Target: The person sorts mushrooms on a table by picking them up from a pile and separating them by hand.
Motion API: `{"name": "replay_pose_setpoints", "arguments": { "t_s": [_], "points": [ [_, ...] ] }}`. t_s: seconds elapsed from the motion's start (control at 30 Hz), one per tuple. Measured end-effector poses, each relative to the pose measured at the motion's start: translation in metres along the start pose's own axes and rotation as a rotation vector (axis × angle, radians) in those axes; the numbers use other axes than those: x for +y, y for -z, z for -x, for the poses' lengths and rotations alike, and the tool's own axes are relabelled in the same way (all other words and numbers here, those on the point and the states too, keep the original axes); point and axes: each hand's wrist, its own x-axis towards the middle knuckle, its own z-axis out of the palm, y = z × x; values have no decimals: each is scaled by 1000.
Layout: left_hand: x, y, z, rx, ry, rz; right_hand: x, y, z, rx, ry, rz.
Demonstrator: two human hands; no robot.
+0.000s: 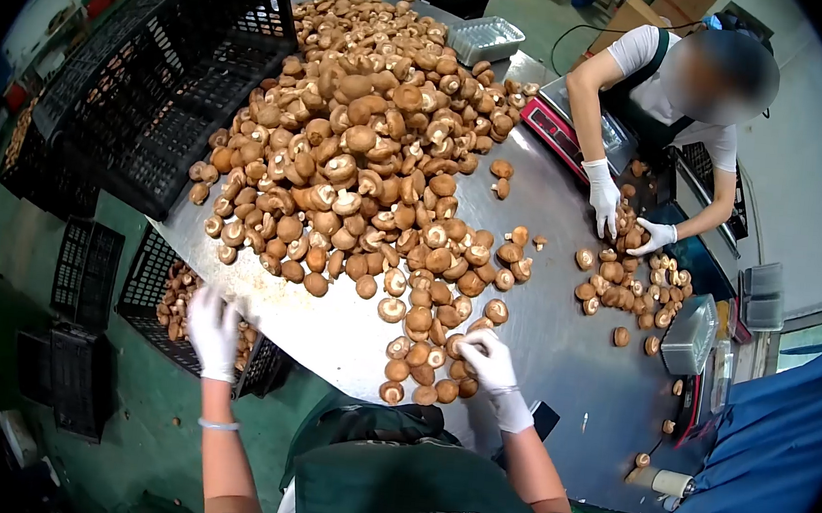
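Observation:
A large heap of brown shiitake mushrooms (362,153) covers the metal table, with a smaller cluster of them (427,342) along the near edge. At the right side of that cluster is my white-gloved right hand (490,363), its fingers bent and closed on a mushroom (456,345). My left hand (214,333), gloved in white too, hangs over a black crate (146,281) beside the table's left edge. Mushrooms (179,303) lie inside this crate. Motion smears the left fingers, so whether they hold anything cannot be made out.
Across the table a co-worker's gloved hands (624,228) gather mushrooms near a red scale (553,137). A large black crate (170,85) stands tilted at the left. Clear plastic trays (485,39) sit at the back, others (691,333) at the right. Stems and crumbs (259,291) litter the left edge.

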Motion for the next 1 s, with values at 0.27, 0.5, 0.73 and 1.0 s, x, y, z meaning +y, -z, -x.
{"name": "replay_pose_setpoints", "arguments": {
  "t_s": [0.27, 0.5, 0.73, 1.0],
  "points": [
    [180, -61, 9, -528, -233, 656, -1, -37, -29, 29, 332, 736],
    [198, -99, 23, -751, -139, 864, -5, -10, -21, -134, -43, -124],
    [192, -64, 10, -1142, 604, 1614, -14, -23, -18, -134, 5, -490],
    [180, -52, 13, -1183, 786, 1929, -4, -51, -36, -205, -24, -647]
  ]
}}
